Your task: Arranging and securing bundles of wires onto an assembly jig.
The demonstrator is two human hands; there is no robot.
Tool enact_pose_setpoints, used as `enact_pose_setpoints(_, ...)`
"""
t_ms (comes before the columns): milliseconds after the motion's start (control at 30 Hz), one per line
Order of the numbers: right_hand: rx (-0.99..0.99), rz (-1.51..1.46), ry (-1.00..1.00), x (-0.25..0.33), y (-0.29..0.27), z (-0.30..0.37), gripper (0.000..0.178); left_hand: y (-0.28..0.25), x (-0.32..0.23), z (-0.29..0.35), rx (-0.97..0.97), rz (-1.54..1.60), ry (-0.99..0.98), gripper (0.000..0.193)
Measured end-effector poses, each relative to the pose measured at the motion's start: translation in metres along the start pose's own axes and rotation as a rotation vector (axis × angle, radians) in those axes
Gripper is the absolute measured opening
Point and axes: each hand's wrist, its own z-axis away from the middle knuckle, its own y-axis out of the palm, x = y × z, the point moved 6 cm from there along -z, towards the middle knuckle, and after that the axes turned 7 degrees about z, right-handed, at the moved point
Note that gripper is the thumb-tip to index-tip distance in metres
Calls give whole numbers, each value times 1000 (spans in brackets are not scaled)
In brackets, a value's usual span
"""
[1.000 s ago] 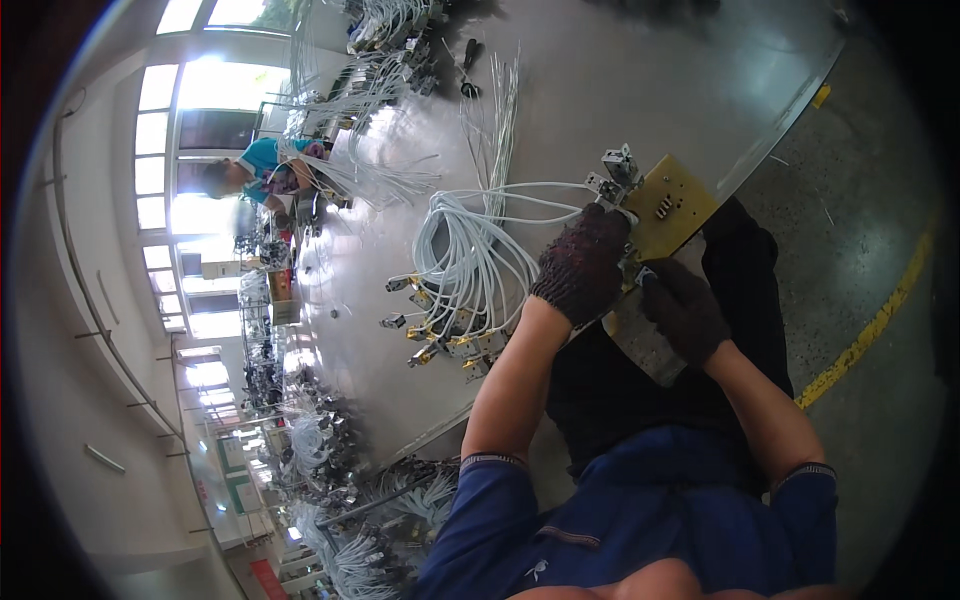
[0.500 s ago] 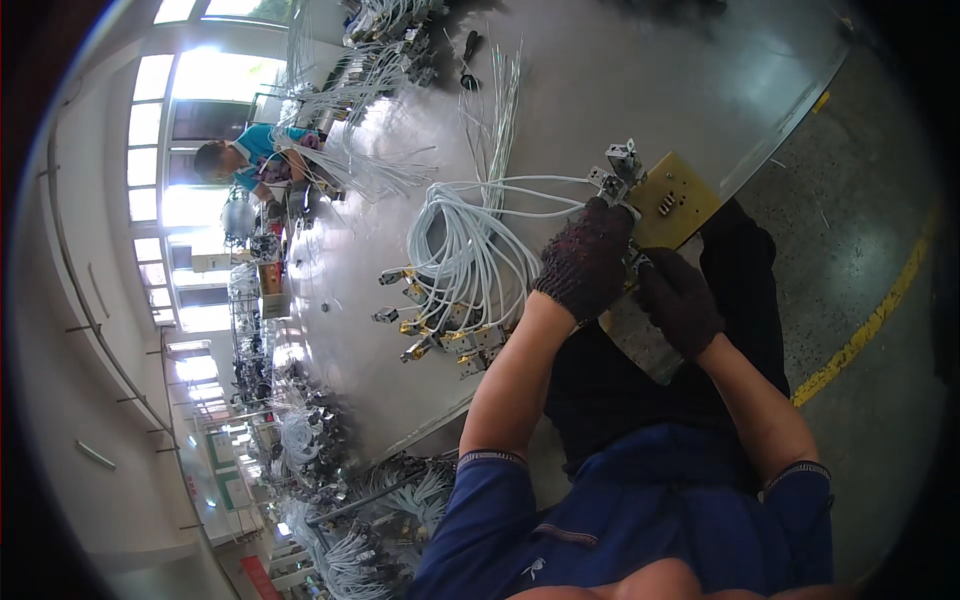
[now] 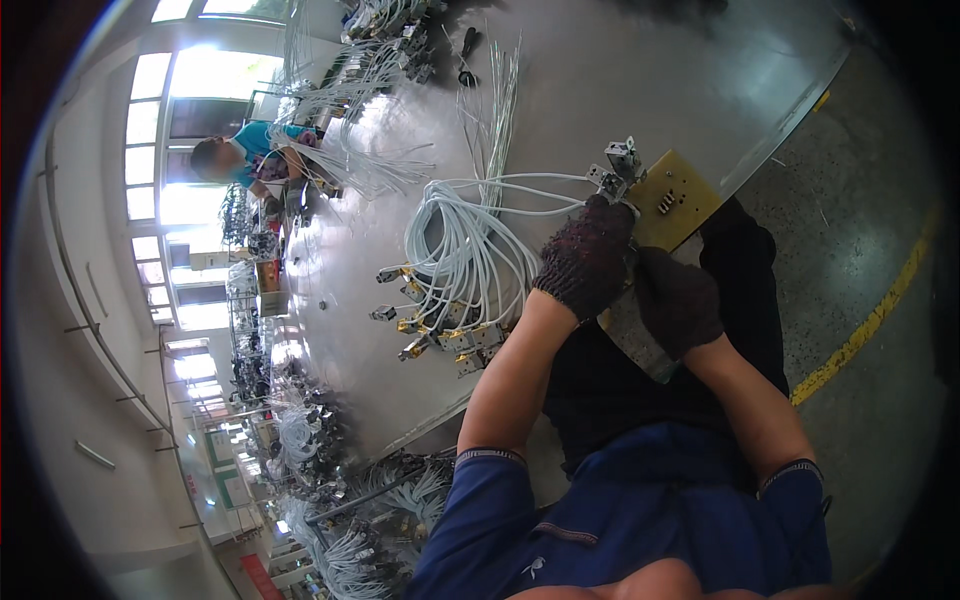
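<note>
My left hand (image 3: 588,255), in a dark knitted glove, is closed around the lower part of a metal latch mechanism (image 3: 618,172). Two pale cables run leftward from that mechanism into a coiled bundle of pale cables (image 3: 435,235) on the table. Right beside it, my gloved right hand (image 3: 680,298) has its fingers pressed together against the left one; whatever they hold is hidden. A yellowish plate (image 3: 690,190) with holes and several small metal pins lies at the table edge, just beyond both hands. Metal latch ends (image 3: 425,335) hang on the bundle's near side.
The grey metal table (image 3: 640,80) ends along a slanted edge at right. A black-handled tool (image 3: 468,55) lies at the far side near loose cable ends. A co-worker (image 3: 255,155) in a blue shirt handles cables at far left. More cable assemblies (image 3: 300,430) are piled at left.
My right hand has shifted slightly left, closer against my left hand, covering the small part that showed between them. My left hand and the mechanism have hardly moved.
</note>
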Motion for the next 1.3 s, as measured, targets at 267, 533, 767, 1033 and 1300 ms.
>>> enact_pose_setpoints(267,-46,100,-158,11,-8,-5,22,0,-1,2,-18,25,-9,42)
enact_pose_setpoints(533,-121,180,-242,17,-8,-8,29,-3,-4,3,-35,53,-17,42)
enact_pose_setpoints(767,-70,174,-261,14,-4,-10,18,3,-1,1,-69,92,-6,30)
enact_pose_setpoints(1033,431,-814,630,-22,20,0,11,1,-3,1,-42,104,-37,28)
enact_pose_setpoints(1300,-28,227,-201,15,1,-10,8,6,1,1,-48,111,-53,25)
